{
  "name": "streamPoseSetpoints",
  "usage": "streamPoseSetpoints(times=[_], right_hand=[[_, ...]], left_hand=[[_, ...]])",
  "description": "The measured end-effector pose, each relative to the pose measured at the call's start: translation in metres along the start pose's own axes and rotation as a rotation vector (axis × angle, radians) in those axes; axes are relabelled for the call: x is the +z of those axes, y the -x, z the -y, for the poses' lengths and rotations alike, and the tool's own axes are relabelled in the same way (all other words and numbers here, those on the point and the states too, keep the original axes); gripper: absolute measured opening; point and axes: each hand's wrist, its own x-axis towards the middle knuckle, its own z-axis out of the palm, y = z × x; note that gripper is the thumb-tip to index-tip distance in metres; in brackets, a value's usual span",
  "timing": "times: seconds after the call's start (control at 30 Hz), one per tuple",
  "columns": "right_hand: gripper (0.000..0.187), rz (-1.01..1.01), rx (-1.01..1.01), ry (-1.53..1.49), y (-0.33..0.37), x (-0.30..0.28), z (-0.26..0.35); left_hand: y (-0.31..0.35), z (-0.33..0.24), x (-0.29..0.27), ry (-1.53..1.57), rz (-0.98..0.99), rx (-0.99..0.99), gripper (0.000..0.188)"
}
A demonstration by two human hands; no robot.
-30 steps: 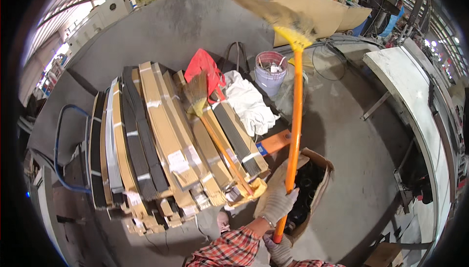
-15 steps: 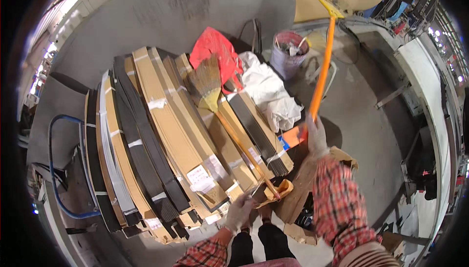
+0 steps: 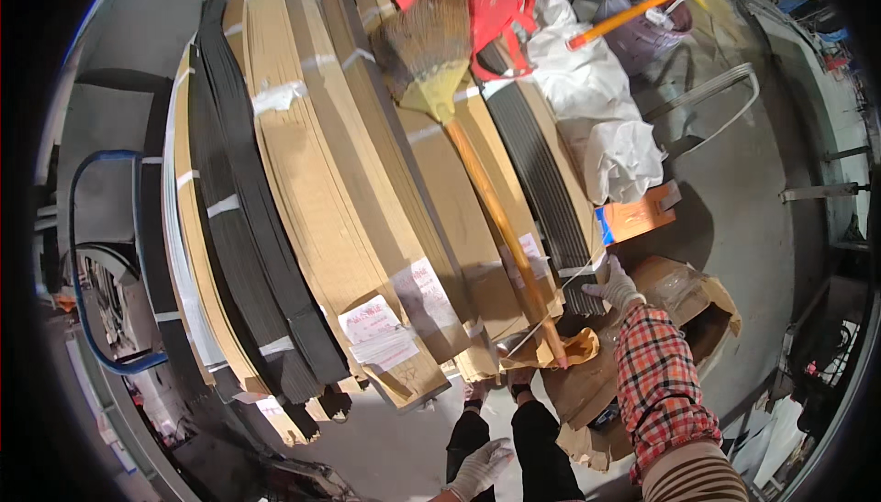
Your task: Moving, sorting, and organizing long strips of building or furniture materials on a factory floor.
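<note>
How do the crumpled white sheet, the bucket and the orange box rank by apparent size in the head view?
1. Crumpled white sheet
2. Bucket, partly crossed by an orange broom handle
3. Orange box, partly covered

Real sizes remain unsure.

We are seeing rough, dry straw on the broom [image 3: 429, 39] and a smooth, wooden-looking handle [image 3: 500, 217]. We are noticing matt cardboard strips [image 3: 317, 199], a rough-edged cardboard box [image 3: 574, 383], a shiny red plastic bag [image 3: 498, 2], crinkled white sheeting [image 3: 587, 75] and knitted cloth gloves [image 3: 482, 468].
</note>
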Motion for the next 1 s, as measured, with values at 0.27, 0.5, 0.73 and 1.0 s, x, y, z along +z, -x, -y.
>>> streamPoseSetpoints(times=[0.27, 0.5, 0.73, 1.0], right_hand=[[0.111, -0.085, -0.082, 0.168, 0.024, -0.013, 0.031], [0.091, 0.321, -0.382, -0.803, 0.104, -0.026, 0.088], [0.072, 0.387, -0.222, -1.142, 0.201, -0.102, 0.084], [0.084, 0.301, -0.1, -1.218, 0.356, -0.112, 0.047]], left_hand=[[-0.165, -0.144, 0.028, -0.297, -0.452, 0.58, 0.052], [-0.279, -0.207, -0.013, 0.375, -0.305, 0.263, 0.044], [-0.119, -0.272, 0.036, 0.458, -0.228, 0.487, 0.021], [0.041, -0.254, -0.001, 0.407, -0.231, 0.615, 0.016]])
